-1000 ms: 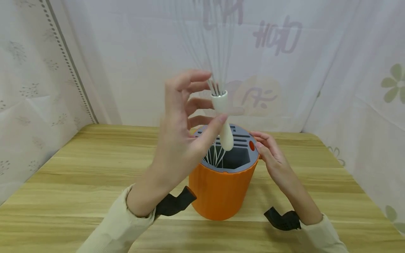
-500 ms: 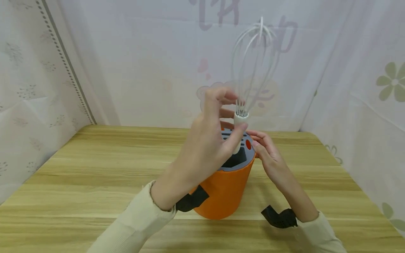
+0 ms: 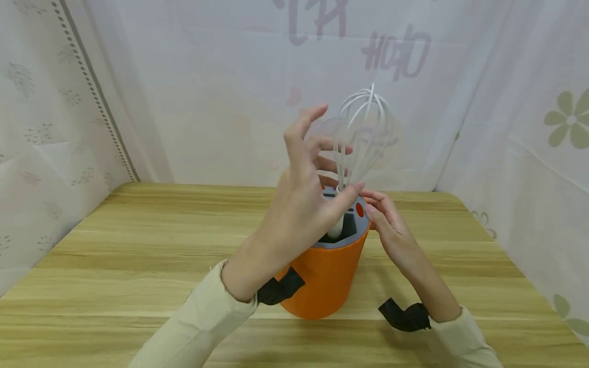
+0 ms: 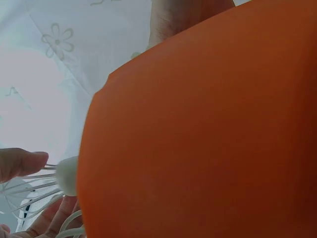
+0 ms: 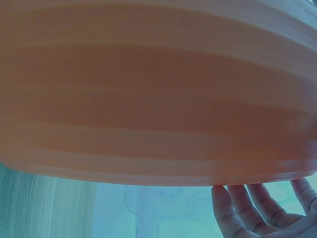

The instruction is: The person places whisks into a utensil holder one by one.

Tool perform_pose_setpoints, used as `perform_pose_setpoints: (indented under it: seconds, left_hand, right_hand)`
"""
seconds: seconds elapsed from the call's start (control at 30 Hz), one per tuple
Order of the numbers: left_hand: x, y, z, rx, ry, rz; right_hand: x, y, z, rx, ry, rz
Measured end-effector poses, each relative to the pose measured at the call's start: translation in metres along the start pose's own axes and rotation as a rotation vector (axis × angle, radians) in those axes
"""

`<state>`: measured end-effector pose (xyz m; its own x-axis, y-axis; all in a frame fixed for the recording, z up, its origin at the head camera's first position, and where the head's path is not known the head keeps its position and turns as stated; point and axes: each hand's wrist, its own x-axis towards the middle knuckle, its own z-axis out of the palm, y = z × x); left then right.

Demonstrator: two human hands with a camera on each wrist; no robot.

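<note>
In the head view, a white whisk (image 3: 363, 122) stands wire end up, its pale handle (image 3: 335, 229) down in the large compartment of an orange utensil holder (image 3: 322, 281) with a grey slotted top. My left hand (image 3: 299, 199) is around the whisk where the wires meet the handle. Its thumb lies by the handle top; its fingers are spread and loose, the index finger raised. The left wrist view shows the handle end (image 4: 67, 176) past the holder's edge. My right hand (image 3: 391, 225) rests on the holder's right rim, its fingertips (image 5: 220, 196) against the wall.
The holder stands on a wooden table (image 3: 161, 230). Pale patterned cloth (image 3: 207, 92) hangs behind and on both sides. Each wrist carries a black mount (image 3: 406, 315). In the left wrist view, more thick pale wires (image 4: 73, 225) show beside the holder's edge.
The whisk has moved right and then down, its handle now inside the holder. My left hand moved right with it, and its fingers have loosened and spread. My right hand has stayed at the rim.
</note>
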<state>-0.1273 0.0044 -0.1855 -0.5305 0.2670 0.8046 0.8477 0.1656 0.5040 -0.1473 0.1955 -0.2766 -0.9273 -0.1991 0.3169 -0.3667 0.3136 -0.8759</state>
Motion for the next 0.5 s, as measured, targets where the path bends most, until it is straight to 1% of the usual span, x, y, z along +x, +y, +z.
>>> perform_pose_setpoints:
  seconds: [0.17, 0.27, 0.4, 0.5]
  left_hand:
    - [0.0024, 0.0015, -0.0002, -0.006, -0.014, -0.023]
    - [0.0031, 0.0023, -0.0007, 0.022, -0.021, -0.03]
    - [0.0034, 0.003, -0.0013, 0.069, -0.037, -0.018]
    - [0.0037, 0.0029, -0.0014, 0.08, -0.049, 0.001]
  right_hand:
    - [0.0002, -0.0017, 0.0015, 0.014, -0.002, 0.013]
    - [-0.0003, -0.0022, 0.0024, 0.017, 0.008, 0.018]
    - [-0.0011, -0.0022, 0.0025, 0.033, 0.01, 0.006]
    - [-0.0017, -0.0022, 0.002, 0.042, 0.007, -0.011]
